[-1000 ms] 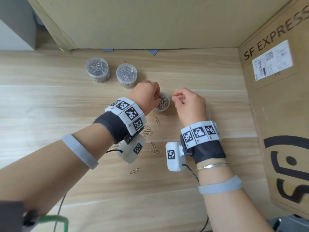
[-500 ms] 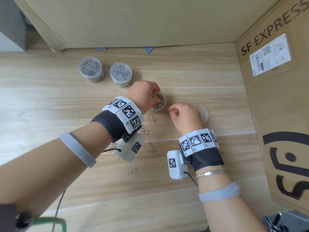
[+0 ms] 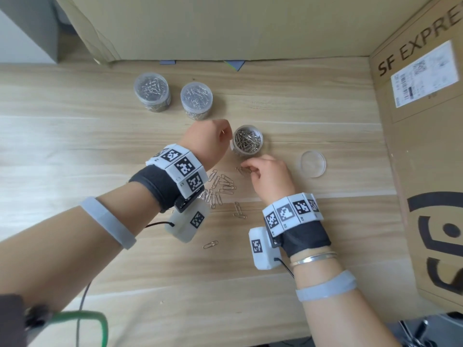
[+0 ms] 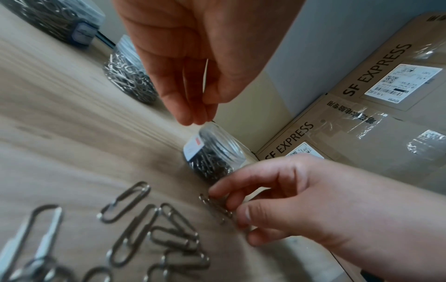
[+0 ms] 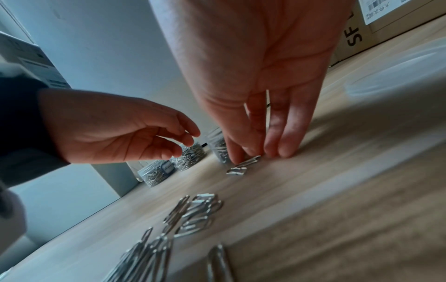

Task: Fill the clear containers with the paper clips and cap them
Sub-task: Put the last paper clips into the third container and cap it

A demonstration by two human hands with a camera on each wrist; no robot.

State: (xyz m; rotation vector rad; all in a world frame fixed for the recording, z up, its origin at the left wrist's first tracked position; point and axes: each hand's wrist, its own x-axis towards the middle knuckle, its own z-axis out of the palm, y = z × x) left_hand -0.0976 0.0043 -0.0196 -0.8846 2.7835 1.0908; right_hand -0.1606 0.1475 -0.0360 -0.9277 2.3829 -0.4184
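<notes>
An open clear container (image 3: 247, 142), nearly full of paper clips, stands mid-table. Its clear lid (image 3: 311, 163) lies flat to the right. My left hand (image 3: 226, 138) hovers at the container's left rim with its fingers loosely curled, and I see nothing in it. My right hand (image 3: 246, 169) is down on the table just in front of the container, where thumb and fingers pinch a few paper clips (image 4: 214, 208). More loose clips (image 3: 223, 187) lie scattered between my wrists.
Two capped containers (image 3: 152, 92) (image 3: 196, 100) full of clips stand at the back left. A large SF Express cardboard box (image 3: 423, 146) walls off the right side, and cardboard (image 3: 225, 26) closes the back. One stray clip (image 3: 210, 244) lies nearer me.
My right hand has dropped from beside the container's mouth to the table and closed on loose clips. My left hand has drawn back to the container's left rim.
</notes>
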